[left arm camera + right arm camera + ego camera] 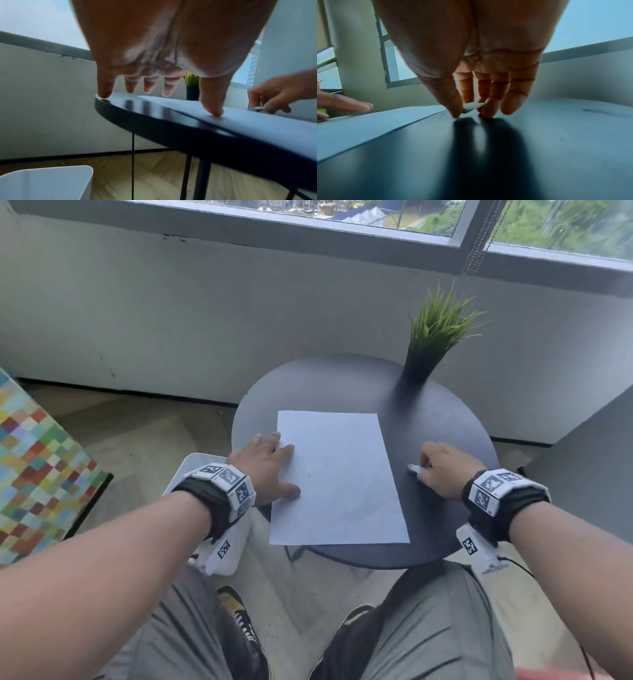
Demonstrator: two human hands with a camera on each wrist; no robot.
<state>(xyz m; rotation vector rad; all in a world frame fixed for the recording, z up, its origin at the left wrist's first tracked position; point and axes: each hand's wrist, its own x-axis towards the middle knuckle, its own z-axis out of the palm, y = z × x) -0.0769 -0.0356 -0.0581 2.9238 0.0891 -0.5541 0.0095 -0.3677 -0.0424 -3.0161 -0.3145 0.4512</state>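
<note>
white piece (413, 468) pinched in right hand (442, 470), beside paper (337, 474), left hand (265, 470) flat on paper

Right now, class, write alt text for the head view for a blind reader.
The left hand rests on a white paper sheet on a round dark table; the right hand pinches a small white object beside the sheet. A potted plant stands at the far edge.

Worn at the left hand (265, 470) and right hand (445, 470): black wrist straps (205, 501) bearing white blocks with black-and-white square markers. A white marked camera housing (479, 553) sits under each wrist; the right one trails a thin black cable (520, 566). Grey trousers (428, 628); black shoes (239, 621) with yellow and white trim.
</note>
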